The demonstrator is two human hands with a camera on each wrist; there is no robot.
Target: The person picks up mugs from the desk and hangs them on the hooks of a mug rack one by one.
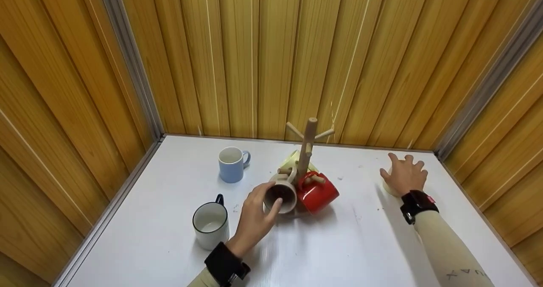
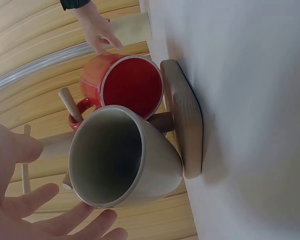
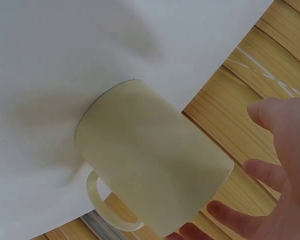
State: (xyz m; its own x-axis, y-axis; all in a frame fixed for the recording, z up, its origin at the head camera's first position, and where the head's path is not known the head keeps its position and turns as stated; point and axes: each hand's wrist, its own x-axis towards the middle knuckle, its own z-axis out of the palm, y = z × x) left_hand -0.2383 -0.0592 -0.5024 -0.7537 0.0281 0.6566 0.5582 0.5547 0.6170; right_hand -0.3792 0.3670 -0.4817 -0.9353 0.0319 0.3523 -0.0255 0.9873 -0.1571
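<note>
A wooden mug tree stands mid-table with a greyish-beige mug, a red mug and a pale yellow mug on its lower pegs. My left hand is at the beige mug, its fingers spread and loosely extended beside the rim; whether a fingertip touches it I cannot tell. At the right of the table, my right hand spreads over a cream mug, which stands upright and is mostly hidden in the head view. In the right wrist view its fingers are apart around the mug's top.
A light blue mug stands upright at the back left. Nearer, beside my left wrist, is a white mug with a black rim and handle. Wood-patterned walls border the white table at the back and sides.
</note>
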